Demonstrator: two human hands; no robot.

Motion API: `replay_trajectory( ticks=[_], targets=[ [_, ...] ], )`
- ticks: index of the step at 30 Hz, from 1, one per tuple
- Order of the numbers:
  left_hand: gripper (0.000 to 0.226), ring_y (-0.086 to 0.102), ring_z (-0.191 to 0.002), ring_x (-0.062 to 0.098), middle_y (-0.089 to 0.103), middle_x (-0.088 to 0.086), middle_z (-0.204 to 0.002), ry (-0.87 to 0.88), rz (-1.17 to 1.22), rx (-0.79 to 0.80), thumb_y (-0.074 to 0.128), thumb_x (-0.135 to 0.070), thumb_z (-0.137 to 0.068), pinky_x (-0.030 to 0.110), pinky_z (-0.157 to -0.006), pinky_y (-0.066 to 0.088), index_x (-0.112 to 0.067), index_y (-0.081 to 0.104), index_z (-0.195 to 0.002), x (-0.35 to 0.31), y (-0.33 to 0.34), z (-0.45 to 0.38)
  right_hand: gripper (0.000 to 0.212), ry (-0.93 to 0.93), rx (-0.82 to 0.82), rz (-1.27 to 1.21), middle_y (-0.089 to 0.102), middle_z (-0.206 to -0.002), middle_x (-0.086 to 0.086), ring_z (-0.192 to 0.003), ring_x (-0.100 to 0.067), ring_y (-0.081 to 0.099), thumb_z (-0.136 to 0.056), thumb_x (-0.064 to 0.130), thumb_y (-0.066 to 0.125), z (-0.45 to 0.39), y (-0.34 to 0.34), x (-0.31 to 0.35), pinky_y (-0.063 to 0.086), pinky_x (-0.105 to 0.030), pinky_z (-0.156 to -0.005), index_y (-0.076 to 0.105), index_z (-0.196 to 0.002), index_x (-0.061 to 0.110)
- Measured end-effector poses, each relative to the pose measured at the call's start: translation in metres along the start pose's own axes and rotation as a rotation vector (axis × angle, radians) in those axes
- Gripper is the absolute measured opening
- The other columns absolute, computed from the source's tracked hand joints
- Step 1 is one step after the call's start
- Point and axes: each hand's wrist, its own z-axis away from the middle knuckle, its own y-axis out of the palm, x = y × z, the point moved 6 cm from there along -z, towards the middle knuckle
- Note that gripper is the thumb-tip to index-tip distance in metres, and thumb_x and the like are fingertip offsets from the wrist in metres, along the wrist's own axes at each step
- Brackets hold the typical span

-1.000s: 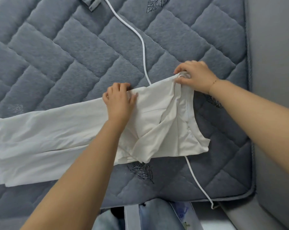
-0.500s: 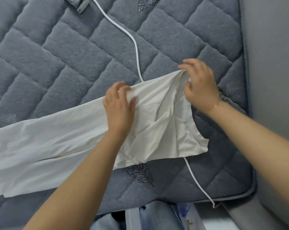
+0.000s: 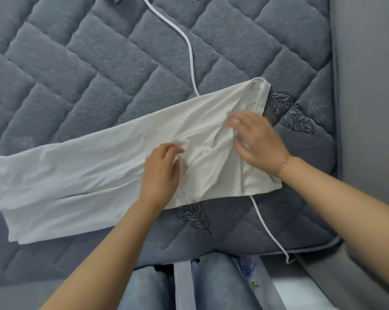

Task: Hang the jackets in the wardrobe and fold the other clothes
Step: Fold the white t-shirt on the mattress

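Left hand rests on the white garment near its middle, fingers curled into a bunched crease, looks like a light pinch of the fabric; right hand lies over the wrinkled end w/ fingers mostly straight, blurred by motion, so prob. pressing/smoothing rather than gripping. Garment is laid out long across the grey quilted bed, one end toward the left edge of view, other end near the bed's right side, on top of a white cable that runs under it and comes out by the bed corner. Progress, as I judge it: this piece is folded lengthwise into a long strip already, but the right end is rumpled & the cross-folds aren't done yet, so roughly mid-fold on one item. No jackets or wardrobe in view, so can't tell how that part stands. Vs 0.5 s ago: right hand has let go of the far top corner it was at and dropped down onto the creases; left hand has slid toward the near side and slightly right; the corner now lies flat, untouched.
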Motion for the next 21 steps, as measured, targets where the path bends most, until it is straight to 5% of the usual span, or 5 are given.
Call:
replay_trajectory(
  ticks=[5, 9, 12, 16, 21],
  targets=[
    [0.075, 0.037, -0.135, 0.032, 0.042, 0.011, -0.145, -0.136, -0.011, 0.160, 0.053, 0.017, -0.063, 0.047, -0.105, 0.037, -0.012, 0.057, -0.132, 0.028, 0.004, 0.043, 0.077, -0.406, 0.320, 0.109, 0.044, -0.150, -0.009, -0.137, -0.028, 0.042, -0.065, -0.005, 0.064, 0.027, 0.051, 0.080, 0.031, -0.043, -0.113, 0.052, -0.138, 0.013],
    [0.090, 0.003, -0.149, 0.017, 0.005, -0.006, -0.163, -0.127, -0.033, 0.380, 0.076, -0.021, -0.073, 0.045, -0.117, 0.011, -0.038, 0.031, -0.149, 0.039, 0.021, 0.049, 0.034, -0.392, 0.102, 0.041, 0.071, -0.113, -0.007, -0.106, -0.025, 0.068, -0.065, 0.000, 0.083, 0.022, 0.047, 0.084, 0.050, -0.043, -0.097, 0.076, -0.097, 0.011],
    [0.110, -0.020, -0.147, 0.011, -0.017, -0.010, -0.162, -0.113, -0.072, 0.524, 0.082, -0.050, -0.067, 0.045, -0.117, -0.008, -0.042, 0.014, -0.152, 0.045, 0.035, 0.047, 0.010, -0.268, -0.053, -0.136, 0.074, -0.096, -0.011, -0.088, -0.026, 0.072, -0.082, 0.002, 0.075, 0.025, 0.024, 0.078, 0.055, -0.036, -0.082, 0.075, -0.092, 0.001],
    [0.117, -0.030, -0.145, 0.017, -0.023, -0.005, -0.161, -0.087, -0.112, 0.507, 0.073, -0.073, -0.060, 0.056, -0.116, -0.013, -0.031, 0.016, -0.154, 0.046, 0.048, 0.051, 0.036, 0.170, -0.085, -0.454, 0.041, -0.054, 0.009, -0.051, -0.010, 0.042, -0.103, 0.031, 0.043, 0.028, -0.008, 0.055, 0.028, -0.028, -0.052, 0.046, -0.069, 0.022],
    [0.061, 0.005, -0.149, 0.024, 0.019, -0.001, -0.160, -0.188, -0.008, 0.163, 0.078, -0.045, -0.073, 0.055, -0.116, 0.001, -0.031, 0.056, -0.129, 0.037, 0.040, 0.047, 0.036, 0.495, -0.049, -0.873, 0.033, -0.062, 0.011, -0.058, -0.001, 0.030, -0.101, 0.022, 0.050, -0.002, -0.005, 0.033, 0.025, -0.018, -0.054, 0.046, -0.066, 0.021]
  ],
)
